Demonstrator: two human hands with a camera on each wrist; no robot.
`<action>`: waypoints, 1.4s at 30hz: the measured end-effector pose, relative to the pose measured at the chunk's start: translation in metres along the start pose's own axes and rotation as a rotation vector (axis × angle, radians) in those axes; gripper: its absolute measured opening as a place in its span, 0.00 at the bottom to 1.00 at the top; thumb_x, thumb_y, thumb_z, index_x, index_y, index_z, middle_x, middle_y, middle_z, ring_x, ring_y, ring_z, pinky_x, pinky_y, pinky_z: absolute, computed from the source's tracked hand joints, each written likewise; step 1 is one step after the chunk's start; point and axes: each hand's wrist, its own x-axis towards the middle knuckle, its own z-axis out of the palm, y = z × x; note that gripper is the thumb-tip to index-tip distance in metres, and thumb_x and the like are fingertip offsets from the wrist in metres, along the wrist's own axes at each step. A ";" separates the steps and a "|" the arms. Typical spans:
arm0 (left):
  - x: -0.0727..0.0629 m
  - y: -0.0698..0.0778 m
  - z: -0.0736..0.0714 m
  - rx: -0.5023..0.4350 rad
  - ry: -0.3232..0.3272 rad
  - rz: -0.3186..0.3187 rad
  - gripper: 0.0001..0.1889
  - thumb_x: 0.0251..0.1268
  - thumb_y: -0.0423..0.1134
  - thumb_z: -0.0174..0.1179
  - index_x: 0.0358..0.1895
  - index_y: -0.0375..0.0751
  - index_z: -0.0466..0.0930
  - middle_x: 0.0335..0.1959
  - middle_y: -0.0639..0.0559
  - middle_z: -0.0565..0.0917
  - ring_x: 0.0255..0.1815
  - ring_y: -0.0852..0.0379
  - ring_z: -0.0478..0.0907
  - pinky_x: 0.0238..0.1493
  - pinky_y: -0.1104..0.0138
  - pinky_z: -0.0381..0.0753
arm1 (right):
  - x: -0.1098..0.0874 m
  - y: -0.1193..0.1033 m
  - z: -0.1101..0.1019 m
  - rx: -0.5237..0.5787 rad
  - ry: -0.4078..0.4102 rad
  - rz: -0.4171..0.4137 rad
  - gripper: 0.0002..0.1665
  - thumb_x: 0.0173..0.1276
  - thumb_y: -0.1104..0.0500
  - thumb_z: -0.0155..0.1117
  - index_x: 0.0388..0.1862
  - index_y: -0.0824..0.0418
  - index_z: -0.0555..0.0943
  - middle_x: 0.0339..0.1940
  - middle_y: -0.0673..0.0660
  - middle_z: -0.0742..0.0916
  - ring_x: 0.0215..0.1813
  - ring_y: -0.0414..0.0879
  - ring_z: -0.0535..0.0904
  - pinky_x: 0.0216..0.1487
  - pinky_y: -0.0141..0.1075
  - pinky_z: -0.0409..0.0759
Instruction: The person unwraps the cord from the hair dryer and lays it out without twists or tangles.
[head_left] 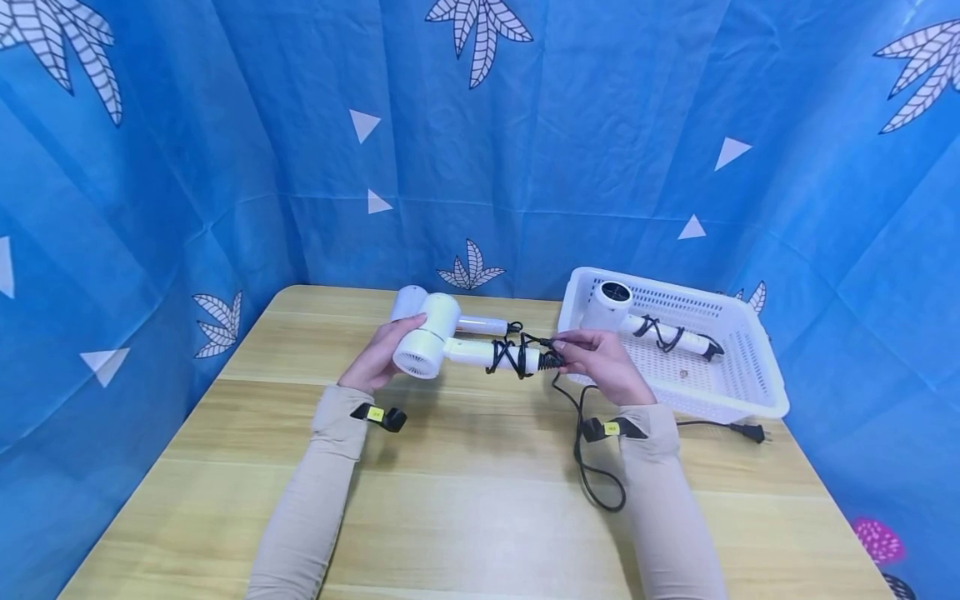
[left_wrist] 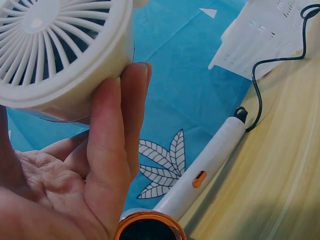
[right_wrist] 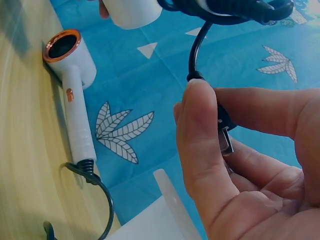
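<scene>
My left hand [head_left: 375, 360] grips a white hair dryer [head_left: 429, 337] by its round head, above the table; in the left wrist view its slatted grille [left_wrist: 65, 35] faces the camera. A black cord [head_left: 510, 358] is wound in crossing turns around its handle, which points right. At the handle's end my right hand [head_left: 603, 364] pinches the cord's black plug [right_wrist: 226, 117] between thumb and fingers, a metal prong showing. Just behind lies a second white hair dryer [head_left: 482, 325] on the table, partly hidden by the first; its orange-ringed nozzle [right_wrist: 62, 46] shows in the right wrist view.
A white slotted basket [head_left: 767, 398] stands at the back right. Inside it lies a third hair dryer [head_left: 606, 307] with its cord wrapped around the handle. A loose black cord [head_left: 577, 442] loops over the wooden table [head_left: 480, 517], and a plug [head_left: 748, 432] lies before the basket.
</scene>
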 end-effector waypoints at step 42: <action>0.005 -0.005 -0.002 0.025 0.069 -0.043 0.35 0.74 0.59 0.56 0.70 0.32 0.67 0.38 0.58 0.86 0.40 0.61 0.85 0.45 0.65 0.85 | -0.027 -0.037 0.016 -0.079 0.110 -0.112 0.20 0.72 0.63 0.67 0.58 0.74 0.80 0.33 0.46 0.92 0.31 0.38 0.85 0.40 0.33 0.88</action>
